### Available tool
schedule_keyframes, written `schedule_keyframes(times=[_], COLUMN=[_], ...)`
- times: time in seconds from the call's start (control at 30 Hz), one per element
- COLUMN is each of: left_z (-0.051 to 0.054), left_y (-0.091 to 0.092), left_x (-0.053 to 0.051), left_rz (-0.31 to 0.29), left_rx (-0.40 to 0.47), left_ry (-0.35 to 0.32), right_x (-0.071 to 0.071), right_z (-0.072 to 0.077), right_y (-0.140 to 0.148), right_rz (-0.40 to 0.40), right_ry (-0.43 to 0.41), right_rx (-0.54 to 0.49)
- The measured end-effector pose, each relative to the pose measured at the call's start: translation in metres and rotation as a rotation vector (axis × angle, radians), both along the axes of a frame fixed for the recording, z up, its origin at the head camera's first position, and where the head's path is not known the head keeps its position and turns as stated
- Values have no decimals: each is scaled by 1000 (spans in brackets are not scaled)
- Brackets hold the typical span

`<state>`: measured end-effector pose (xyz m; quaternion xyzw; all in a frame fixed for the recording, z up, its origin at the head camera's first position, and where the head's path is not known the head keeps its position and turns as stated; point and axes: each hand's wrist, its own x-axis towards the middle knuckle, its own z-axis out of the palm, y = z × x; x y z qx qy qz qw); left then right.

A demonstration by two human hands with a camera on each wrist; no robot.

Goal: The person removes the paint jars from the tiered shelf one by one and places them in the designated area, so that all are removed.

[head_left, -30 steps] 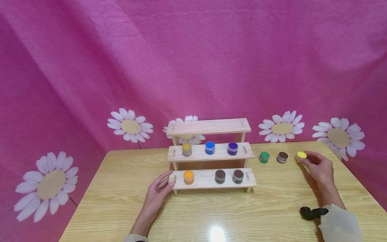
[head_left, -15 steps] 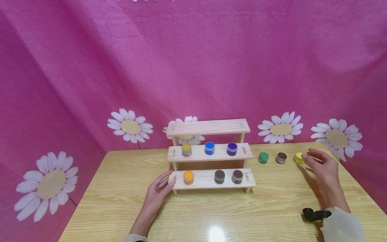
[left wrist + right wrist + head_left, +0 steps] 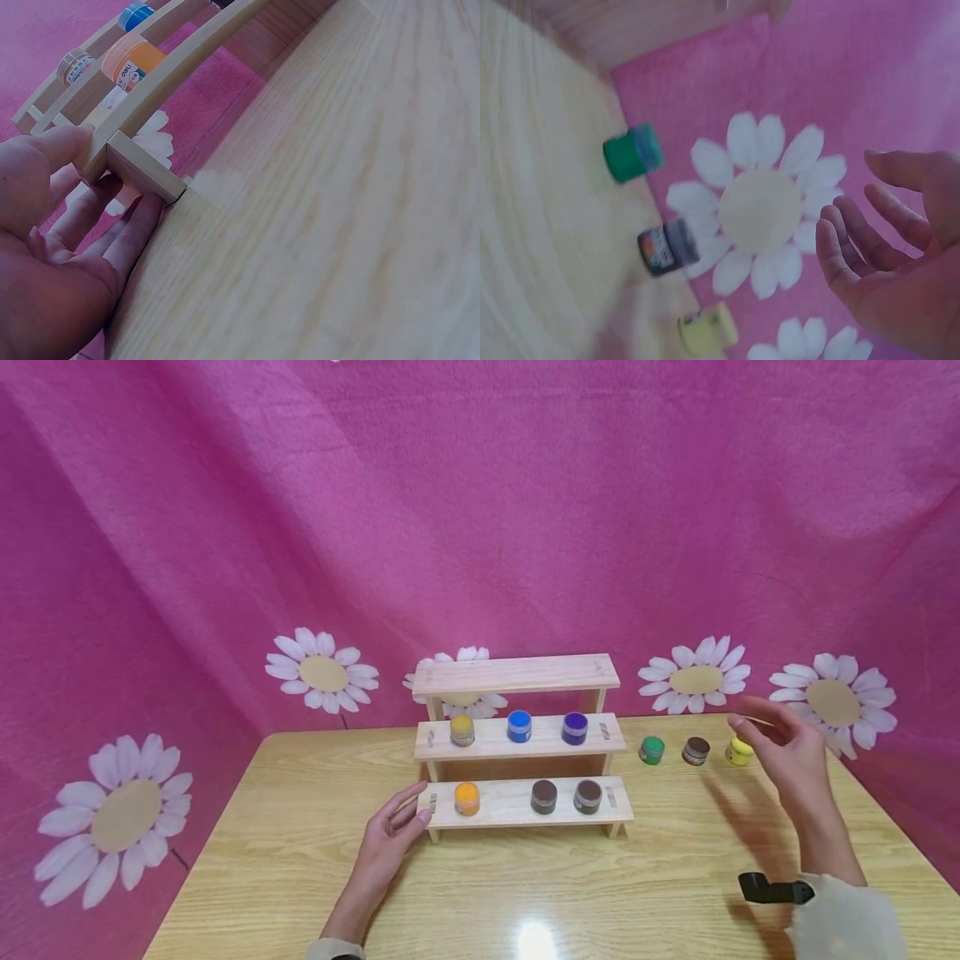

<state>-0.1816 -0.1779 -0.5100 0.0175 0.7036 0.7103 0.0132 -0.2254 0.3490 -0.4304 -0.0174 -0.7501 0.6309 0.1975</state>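
On the table [image 3: 300,827], the wooden rack [image 3: 517,675] is running side to side, left hand [image 3: 386,842] pinching its low left end. Right hand [image 3: 795,760] is hovering empty, fingers loosely curved; the yellow jar [image 3: 738,754] is standing upright below-left of it, near but apart.

I'm monitoring a three-tiered wooden rack [image 3: 491,737] standing upright, a yellow jar [image 3: 738,756] sitting upright at its three o'clock.

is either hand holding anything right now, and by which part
The left hand holds the wooden rack by the left end of its lowest shelf; the right hand holds nothing.
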Motion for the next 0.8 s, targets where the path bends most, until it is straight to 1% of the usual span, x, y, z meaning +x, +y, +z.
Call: schedule_keyframes(times=[0.13, 0.27, 0.37, 0.43, 0.53, 0.67, 0.8], left_z=[0, 0, -1, -1, -2, -2, -2], left_y=[0, 0, 0, 0, 1, 0, -1], left_x=[1, 0, 0, 0, 0, 0, -1], left_rz=[0, 2, 5, 3, 2, 2, -1], left_rx=[4, 8, 8, 4, -5, -5, 3], left_ry=[-2, 0, -3, -2, -1, 4, 6], right_x=[0, 1, 3, 5, 7, 7, 7], right_z=[8, 16, 21, 24, 27, 29, 28], right_y=[-16, -29, -38, -43, -53, -68, -82], right_rz=[44, 64, 62, 74, 85, 125, 163], right_ry=[95, 156, 164, 169, 166, 169, 189], right_rx=[-5, 41, 80, 86, 133, 187, 206])
